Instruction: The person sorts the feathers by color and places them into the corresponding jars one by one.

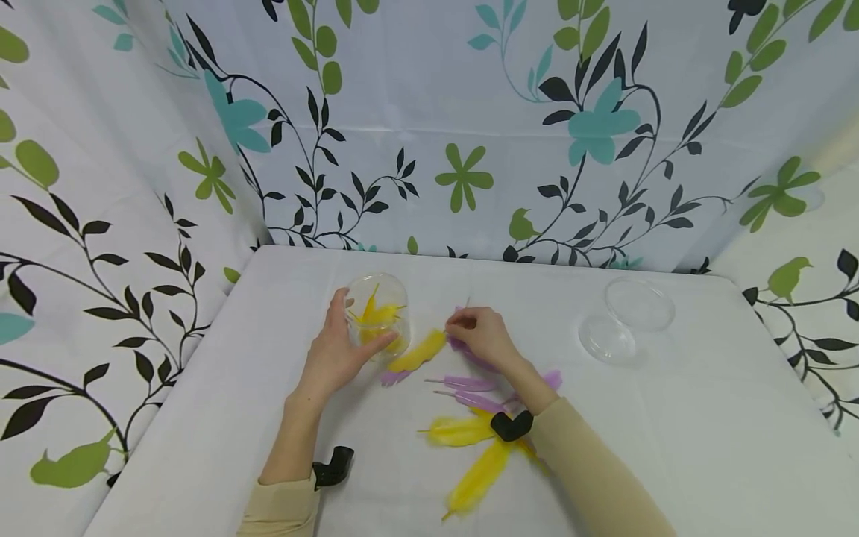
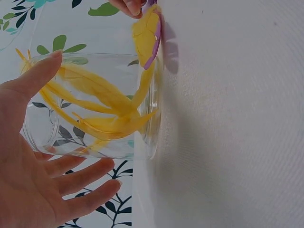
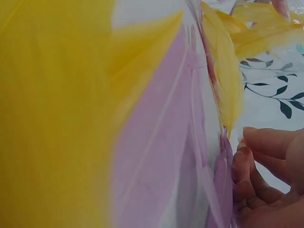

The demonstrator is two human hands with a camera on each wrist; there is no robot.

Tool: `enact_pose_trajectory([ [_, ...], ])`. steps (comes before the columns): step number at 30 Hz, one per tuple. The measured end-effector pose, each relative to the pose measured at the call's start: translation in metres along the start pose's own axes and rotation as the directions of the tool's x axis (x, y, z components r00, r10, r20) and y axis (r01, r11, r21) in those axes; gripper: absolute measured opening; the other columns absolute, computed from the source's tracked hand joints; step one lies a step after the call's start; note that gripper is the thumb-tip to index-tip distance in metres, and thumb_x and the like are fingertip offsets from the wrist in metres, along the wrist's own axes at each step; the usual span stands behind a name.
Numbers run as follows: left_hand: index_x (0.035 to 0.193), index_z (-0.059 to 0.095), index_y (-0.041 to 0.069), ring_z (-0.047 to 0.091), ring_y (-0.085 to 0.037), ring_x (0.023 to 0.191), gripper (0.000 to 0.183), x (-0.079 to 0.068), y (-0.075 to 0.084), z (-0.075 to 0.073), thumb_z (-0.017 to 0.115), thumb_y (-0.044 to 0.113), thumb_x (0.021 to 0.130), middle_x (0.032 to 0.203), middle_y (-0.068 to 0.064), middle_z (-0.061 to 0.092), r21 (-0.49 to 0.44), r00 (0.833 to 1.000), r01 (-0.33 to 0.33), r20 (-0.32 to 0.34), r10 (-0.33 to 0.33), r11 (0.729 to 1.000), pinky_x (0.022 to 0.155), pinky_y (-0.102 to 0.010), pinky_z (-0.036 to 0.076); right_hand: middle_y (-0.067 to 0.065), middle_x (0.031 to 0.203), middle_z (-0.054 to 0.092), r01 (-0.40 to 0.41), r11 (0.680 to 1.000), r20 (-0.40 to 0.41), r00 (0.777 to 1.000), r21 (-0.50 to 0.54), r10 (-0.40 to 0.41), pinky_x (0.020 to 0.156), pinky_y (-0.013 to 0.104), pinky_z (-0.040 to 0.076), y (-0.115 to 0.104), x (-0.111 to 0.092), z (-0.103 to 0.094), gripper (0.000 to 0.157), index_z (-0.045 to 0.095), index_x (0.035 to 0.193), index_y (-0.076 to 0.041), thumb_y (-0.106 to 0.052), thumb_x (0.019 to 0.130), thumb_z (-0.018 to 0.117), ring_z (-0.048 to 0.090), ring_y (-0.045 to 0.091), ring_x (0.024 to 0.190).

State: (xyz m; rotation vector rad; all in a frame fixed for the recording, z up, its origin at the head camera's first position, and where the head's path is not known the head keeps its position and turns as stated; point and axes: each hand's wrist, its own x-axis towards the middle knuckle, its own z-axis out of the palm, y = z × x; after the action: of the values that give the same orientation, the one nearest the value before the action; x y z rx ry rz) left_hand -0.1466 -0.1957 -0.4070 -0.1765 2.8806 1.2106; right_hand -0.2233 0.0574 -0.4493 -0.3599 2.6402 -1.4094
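My left hand (image 1: 342,354) holds a clear jar (image 2: 111,58) standing on the table, thumb on the near side and the other fingers spread around the far side. Several yellow feathers (image 2: 109,97) lean inside it. Just right of that jar, my right hand (image 1: 488,339) pinches the quill end of a yellow feather (image 1: 419,354) between thumb and fingertips. This feather slants low over the tabletop, its broad end pointing toward the jar. A purple feather (image 1: 394,377) peeks out from under it, and more purple feathers (image 3: 221,185) lie beneath the right hand.
Nearer the body, loose purple feathers (image 1: 470,383) and yellow feathers (image 1: 479,477) lie on the white table (image 1: 711,418), partly covered by the right forearm. A second clear jar (image 1: 607,344) stands at the right. Leaf-patterned curtains (image 1: 403,112) hang behind the table and at its sides.
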Motion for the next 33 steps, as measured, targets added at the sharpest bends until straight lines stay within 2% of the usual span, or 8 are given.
enact_pose_trajectory([
  [6,0.158,0.006,0.021,0.042,-0.047,0.138,0.111,0.000,0.000,0.000,0.071,0.065,0.081,0.162,-0.016,0.029,-0.004,1.000,-0.009,-0.007,0.009,1.000,0.106,-0.067,0.038,0.002,0.082,0.071,0.007,0.999,0.058,0.998,-0.054,-0.004,0.077,0.030,0.052,0.001,0.003,0.000,0.015,0.076,0.104,-0.007,-0.015,0.091,0.074,0.062,0.013,0.072],
  [12,0.158,0.005,0.023,0.041,-0.047,0.138,0.112,0.001,-0.001,0.001,0.071,0.067,0.080,0.162,-0.015,0.028,-0.009,1.000,0.000,-0.001,0.000,1.000,0.107,-0.066,0.038,0.001,0.081,0.068,0.020,0.992,0.110,0.994,-0.127,-0.006,0.075,0.028,0.050,0.000,0.006,0.000,0.010,0.076,0.099,-0.009,-0.014,0.090,0.074,0.059,0.014,0.074],
  [16,0.158,0.004,0.023,0.041,-0.046,0.138,0.112,0.001,-0.001,0.001,0.070,0.068,0.080,0.163,-0.014,0.027,-0.008,1.000,0.005,0.003,-0.005,1.000,0.107,-0.066,0.037,0.000,0.079,0.066,0.055,0.983,0.135,0.990,-0.176,-0.032,0.073,0.027,0.048,0.001,0.007,-0.001,0.005,0.075,0.093,-0.010,-0.014,0.090,0.075,0.056,0.014,0.074],
  [23,0.158,0.004,0.023,0.042,-0.047,0.138,0.113,0.001,0.000,0.002,0.070,0.068,0.079,0.163,-0.014,0.027,-0.001,1.000,0.002,0.001,-0.002,1.000,0.107,-0.067,0.038,0.002,0.082,0.062,0.133,0.970,0.182,0.979,-0.203,-0.096,0.073,0.028,0.045,0.002,0.003,-0.005,0.004,0.073,0.087,-0.008,-0.011,0.089,0.075,0.051,0.015,0.075],
  [33,0.158,0.004,0.022,0.041,-0.048,0.138,0.113,0.001,-0.001,0.001,0.070,0.069,0.079,0.162,-0.015,0.028,-0.001,1.000,-0.001,0.000,0.001,1.000,0.108,-0.066,0.037,0.004,0.083,0.056,0.180,0.957,0.175,0.974,-0.225,-0.142,0.072,0.027,0.043,0.006,-0.006,-0.006,0.005,0.071,0.087,-0.008,-0.010,0.090,0.074,0.050,0.014,0.075],
])
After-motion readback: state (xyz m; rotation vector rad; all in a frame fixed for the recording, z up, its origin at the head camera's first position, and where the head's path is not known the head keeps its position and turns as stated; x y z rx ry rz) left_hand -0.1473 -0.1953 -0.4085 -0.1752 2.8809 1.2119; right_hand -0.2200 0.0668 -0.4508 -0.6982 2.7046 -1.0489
